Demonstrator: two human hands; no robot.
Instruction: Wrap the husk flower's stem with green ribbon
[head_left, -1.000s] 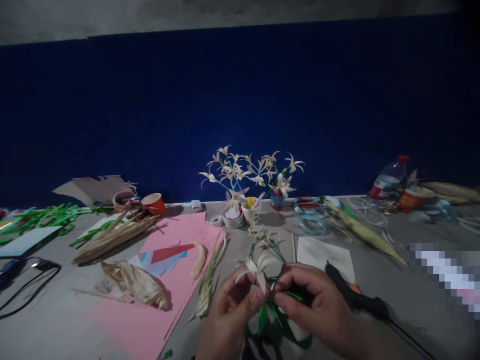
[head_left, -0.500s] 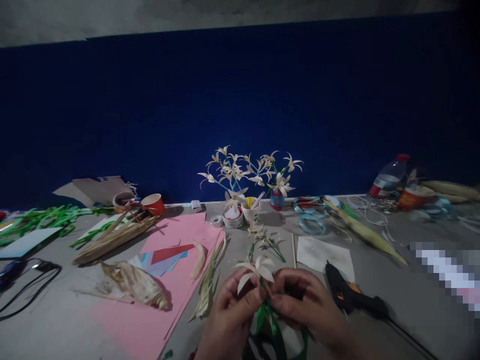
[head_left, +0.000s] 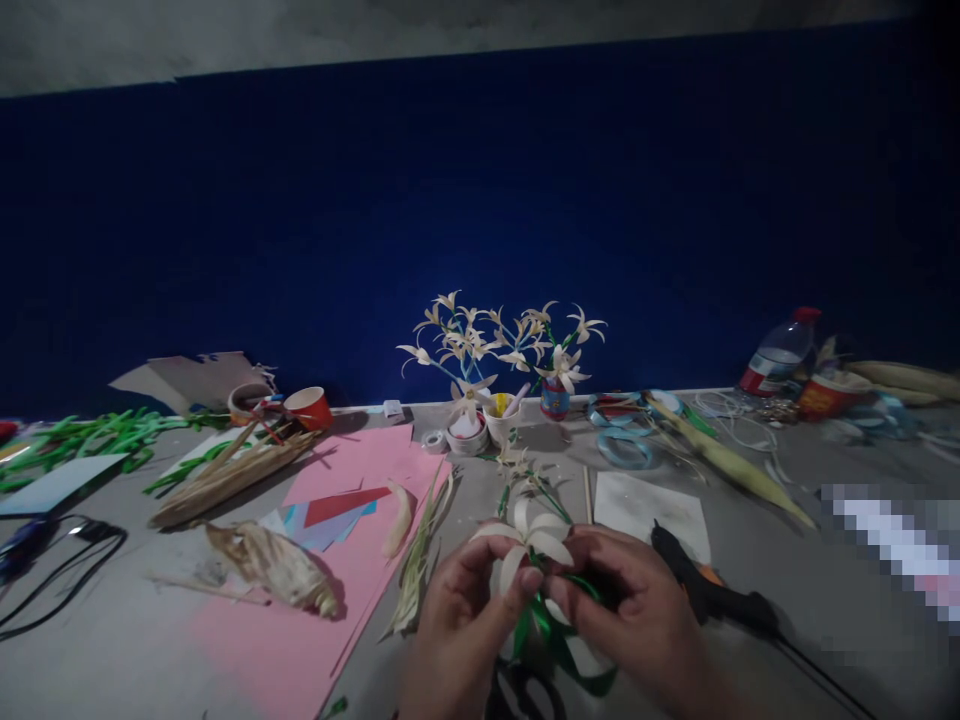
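White flower (head_left: 552,546) | facing upward (long axis mostly hidden) | left hand (head_left: 469,615), right hand (head_left: 637,605): pinching its base

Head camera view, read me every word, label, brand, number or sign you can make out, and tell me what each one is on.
No text can be read with certainty.
Label on the plastic bottle: too blurred to read.
Yellowish marks on the red cup beside it: too blurred to read.
Pattern on the red and blue pot: too small to tell whether it includes lettering.
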